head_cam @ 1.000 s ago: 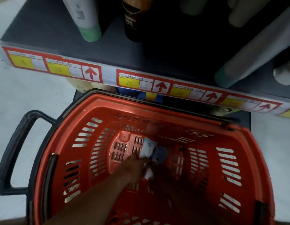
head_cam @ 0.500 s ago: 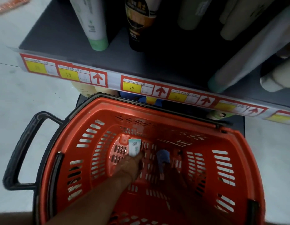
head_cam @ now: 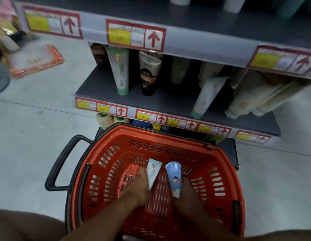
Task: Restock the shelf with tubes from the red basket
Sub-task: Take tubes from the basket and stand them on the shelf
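Observation:
The red basket (head_cam: 226,164) stands on the floor in front of the shelf. Both hands are inside it. My left hand (head_cam: 140,187) grips a white and green tube (head_cam: 153,172), held upright above the basket floor. My right hand (head_cam: 187,193) grips a light blue tube (head_cam: 174,178) with a small figure printed on it, also pointing up. The dark grey shelf (head_cam: 170,103) behind the basket carries several standing and leaning tubes, among them a white tube with a green cap (head_cam: 120,70) and a black and cream tube (head_cam: 148,73).
A higher shelf edge (head_cam: 200,47) with red and yellow price labels juts over the tubes. The basket's black handle (head_cam: 60,164) sticks out to the left. An orange-edged packet (head_cam: 35,60) lies on the pale floor at the far left. Bottles (head_cam: 104,120) stand under the lower shelf.
Both hands have risen from the basket floor, each lifting a tube. The view has tilted up, so that the shelf and a higher shelf edge now show.

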Motion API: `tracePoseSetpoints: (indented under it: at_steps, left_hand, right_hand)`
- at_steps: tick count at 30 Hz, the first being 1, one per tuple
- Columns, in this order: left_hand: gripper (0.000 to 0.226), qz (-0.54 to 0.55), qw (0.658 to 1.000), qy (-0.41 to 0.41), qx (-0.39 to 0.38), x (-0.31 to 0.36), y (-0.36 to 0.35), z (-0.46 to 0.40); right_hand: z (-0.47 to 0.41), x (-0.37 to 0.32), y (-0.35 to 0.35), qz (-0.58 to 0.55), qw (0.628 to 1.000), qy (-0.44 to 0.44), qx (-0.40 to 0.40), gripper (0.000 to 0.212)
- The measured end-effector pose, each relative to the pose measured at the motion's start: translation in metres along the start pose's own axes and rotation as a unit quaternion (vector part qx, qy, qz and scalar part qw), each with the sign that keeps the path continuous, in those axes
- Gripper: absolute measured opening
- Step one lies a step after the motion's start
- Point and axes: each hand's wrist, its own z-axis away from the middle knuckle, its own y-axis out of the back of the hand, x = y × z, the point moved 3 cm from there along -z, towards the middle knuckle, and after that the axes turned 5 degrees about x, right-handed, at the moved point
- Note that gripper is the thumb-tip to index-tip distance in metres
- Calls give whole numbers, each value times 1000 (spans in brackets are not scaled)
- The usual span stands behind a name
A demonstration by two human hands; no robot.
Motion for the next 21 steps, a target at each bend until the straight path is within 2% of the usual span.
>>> tracePoseSetpoints:
  at_steps: [2, 5, 15, 21]
  left_hand:
    - [54, 20, 999, 16, 27, 10, 9, 11]
    - [53, 41, 997, 18, 66, 29, 23, 26]
    - [43, 139, 970, -96, 173, 103, 80, 75]
    - [53, 169, 945, -165, 228, 156, 123, 103]
  right_hand:
    - [5, -5, 11, -14, 999, -4, 30, 34]
    - [11, -26, 28, -23, 998, 18, 55, 40]
    - [28, -82, 111, -84, 975, 62, 197, 53]
    - [42, -123, 182, -120, 945, 112, 282, 54]
